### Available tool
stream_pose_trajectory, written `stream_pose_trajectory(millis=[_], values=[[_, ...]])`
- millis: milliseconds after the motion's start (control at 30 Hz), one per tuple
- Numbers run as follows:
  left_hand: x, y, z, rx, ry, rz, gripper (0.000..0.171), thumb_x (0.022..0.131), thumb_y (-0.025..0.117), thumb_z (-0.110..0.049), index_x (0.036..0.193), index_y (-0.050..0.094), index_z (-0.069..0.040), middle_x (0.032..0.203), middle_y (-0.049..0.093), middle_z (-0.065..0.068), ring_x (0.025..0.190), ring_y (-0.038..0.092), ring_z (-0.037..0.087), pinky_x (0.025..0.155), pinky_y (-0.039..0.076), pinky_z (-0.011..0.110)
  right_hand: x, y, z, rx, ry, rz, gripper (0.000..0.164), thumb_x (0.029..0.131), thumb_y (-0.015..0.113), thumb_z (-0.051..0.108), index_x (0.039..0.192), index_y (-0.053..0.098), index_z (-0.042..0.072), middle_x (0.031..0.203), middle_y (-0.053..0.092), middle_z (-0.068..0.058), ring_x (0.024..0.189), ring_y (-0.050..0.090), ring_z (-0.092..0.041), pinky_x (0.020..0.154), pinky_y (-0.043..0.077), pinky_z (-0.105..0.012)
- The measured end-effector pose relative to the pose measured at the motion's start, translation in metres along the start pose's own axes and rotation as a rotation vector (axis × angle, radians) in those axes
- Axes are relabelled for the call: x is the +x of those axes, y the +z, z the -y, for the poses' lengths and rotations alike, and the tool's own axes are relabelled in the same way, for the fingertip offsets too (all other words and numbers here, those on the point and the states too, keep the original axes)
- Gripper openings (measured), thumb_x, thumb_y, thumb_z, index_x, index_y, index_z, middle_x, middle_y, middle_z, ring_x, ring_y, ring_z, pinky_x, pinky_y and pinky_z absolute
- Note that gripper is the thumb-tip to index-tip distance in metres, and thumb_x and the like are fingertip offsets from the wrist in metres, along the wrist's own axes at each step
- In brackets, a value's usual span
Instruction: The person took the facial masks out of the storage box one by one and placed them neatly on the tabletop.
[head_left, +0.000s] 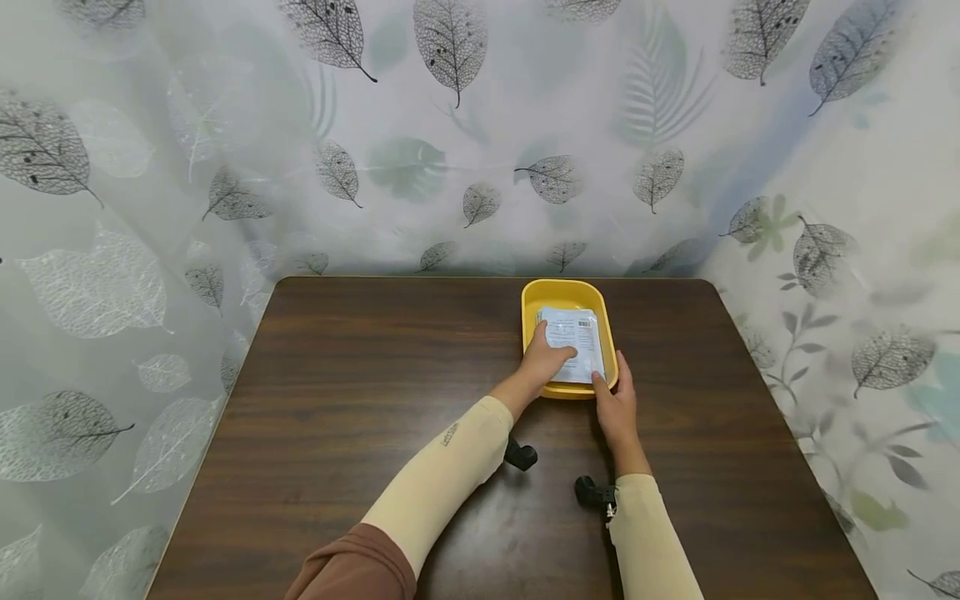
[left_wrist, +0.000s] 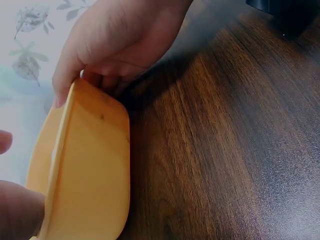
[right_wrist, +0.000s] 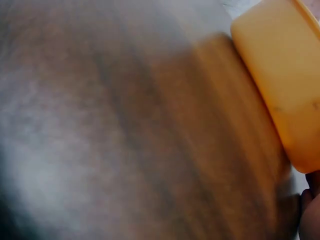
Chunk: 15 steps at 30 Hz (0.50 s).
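Note:
A yellow plastic tray (head_left: 529, 329) stands at the back right of the table, with a stack of flat, pale blue printed packets (head_left: 573, 321) in it. My left hand (head_left: 542, 363) reaches over the tray's near left side. Its thumb lies across the top packet and its fingers touch the packets' left edge; the undersides of those fingers are hidden. With my right hand (head_left: 618, 410) I grip the tray's near right corner, thumb at the rim and fingers along the outer wall. The left wrist view shows the right hand (left_wrist: 120, 40) around the rim.
The dark wood-grain table (head_left: 360, 375) extends around the tray. Leaf-patterned sheeting (head_left: 480, 150) rises close behind it and at both sides. A black wrist-worn device (head_left: 521, 454) sits by the left wrist, and another black device (head_left: 592, 493) by the right.

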<state>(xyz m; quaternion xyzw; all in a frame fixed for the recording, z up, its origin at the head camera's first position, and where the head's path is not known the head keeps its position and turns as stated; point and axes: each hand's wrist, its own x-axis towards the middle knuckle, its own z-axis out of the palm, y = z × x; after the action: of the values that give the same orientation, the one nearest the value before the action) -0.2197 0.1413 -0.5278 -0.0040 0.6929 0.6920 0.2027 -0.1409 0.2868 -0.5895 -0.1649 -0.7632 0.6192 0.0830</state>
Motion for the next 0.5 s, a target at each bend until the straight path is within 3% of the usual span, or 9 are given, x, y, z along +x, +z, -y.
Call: stream_pose_trajectory(millis=[100,300,500], values=[[-0.001,0.001,0.0,0.062,0.008,0.005,0.088,0.093,0.068,-0.013,0.164,0.017,-0.01,0.167,0.03,0.013,0.146,0.041,0.029,0.121,0.035,0.045,-0.002,0.001,0.0,0.041,-0.009,0.008,0.071,0.107,0.05,0.028,0.166,0.011,0.022,0.173,0.014,-0.004,0.159,0.017,-0.023,0.13,0.016,-0.046],[-0.005,0.006,-0.001,0.284,0.056,0.019,0.084,0.093,0.067,-0.019,0.163,0.023,-0.011,0.167,0.032,0.01,0.152,0.035,0.026,0.123,0.034,0.043,-0.006,0.002,0.01,0.095,0.015,0.016,0.07,0.107,0.049,0.018,0.166,0.011,0.018,0.172,0.015,-0.006,0.158,0.019,-0.024,0.129,0.017,-0.045],[-0.007,0.008,0.0,0.378,0.126,-0.01,0.074,0.09,0.069,-0.019,0.157,0.038,-0.009,0.161,0.042,0.011,0.146,0.044,0.027,0.12,0.039,0.042,-0.011,0.002,0.019,0.108,0.015,0.02,0.07,0.106,0.049,0.012,0.166,0.012,0.013,0.172,0.017,-0.011,0.157,0.021,-0.028,0.129,0.018,-0.048]])
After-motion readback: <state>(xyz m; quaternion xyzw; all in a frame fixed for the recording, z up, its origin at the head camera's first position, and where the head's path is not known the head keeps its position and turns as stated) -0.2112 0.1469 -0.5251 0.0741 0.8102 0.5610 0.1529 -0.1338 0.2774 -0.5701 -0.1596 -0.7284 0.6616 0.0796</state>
